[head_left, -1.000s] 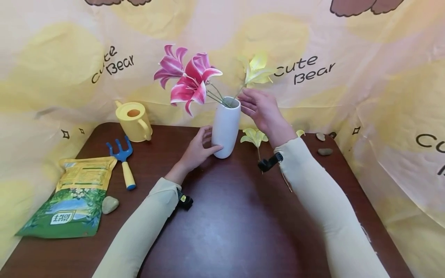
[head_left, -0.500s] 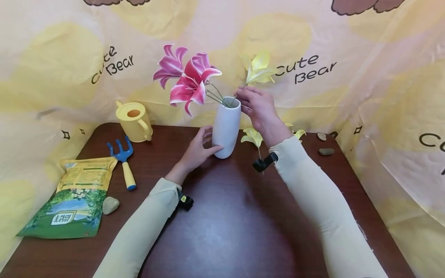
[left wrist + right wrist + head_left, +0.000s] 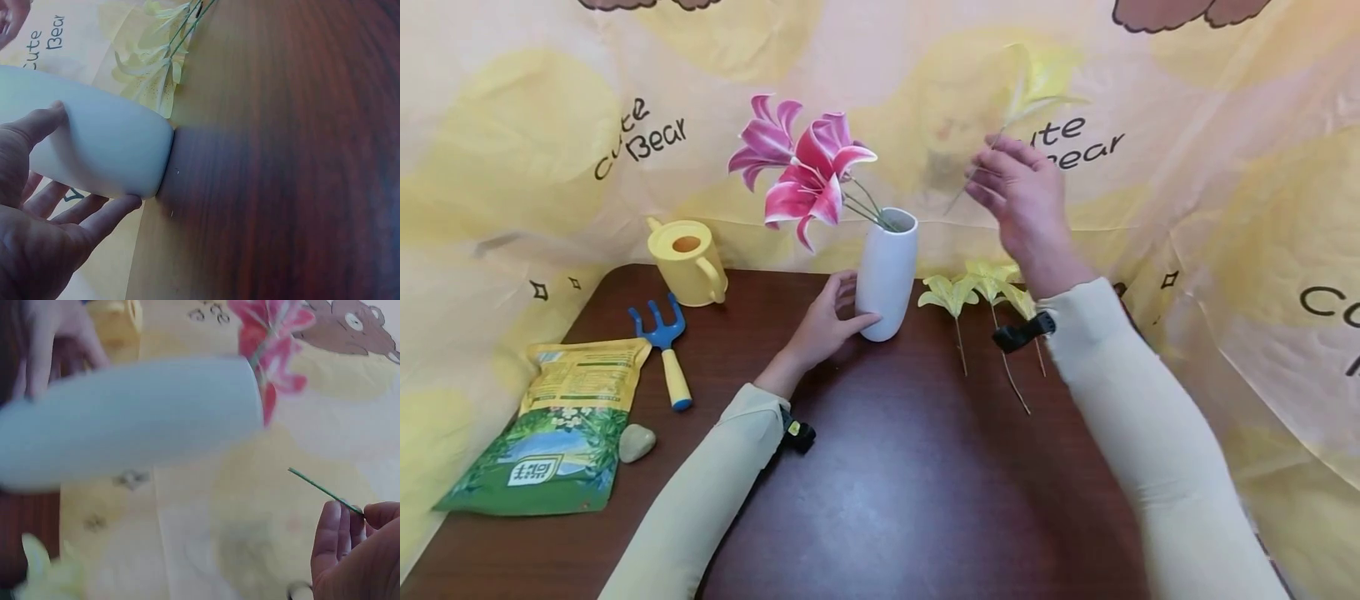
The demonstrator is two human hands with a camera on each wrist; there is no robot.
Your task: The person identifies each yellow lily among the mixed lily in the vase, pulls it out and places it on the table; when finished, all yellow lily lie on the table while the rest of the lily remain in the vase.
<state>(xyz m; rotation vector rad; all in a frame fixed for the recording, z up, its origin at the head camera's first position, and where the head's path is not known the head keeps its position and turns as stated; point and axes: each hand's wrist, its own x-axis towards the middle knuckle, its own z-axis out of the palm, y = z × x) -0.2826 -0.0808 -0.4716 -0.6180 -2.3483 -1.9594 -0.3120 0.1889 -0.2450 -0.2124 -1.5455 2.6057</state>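
Note:
A white vase (image 3: 886, 287) stands upright on the table, holding pink lilies (image 3: 811, 179) that lean out to the left. My left hand (image 3: 823, 327) grips its lower part, thumb on the front and fingers behind, as the left wrist view also shows. Up and to the right of the vase mouth, my right hand (image 3: 1026, 196) pinches a yellow lily (image 3: 1037, 87) by its stem. In the right wrist view the green stem (image 3: 319, 486) sticks out past the thumb and fingertips, its end apart from the vase. Several more yellow lilies (image 3: 951, 296) lie right of the vase.
At the left are a yellow watering can (image 3: 687, 262), a blue-pronged hand fork (image 3: 667, 350), a green and yellow bag (image 3: 553, 433) and a stone (image 3: 637, 442). A printed cloth (image 3: 880, 75) hangs behind the dark wooden table (image 3: 865, 500).
My right hand has moved up and to the right, bringing the yellow lily away from the vase mouth. The left hand and vase have stayed put.

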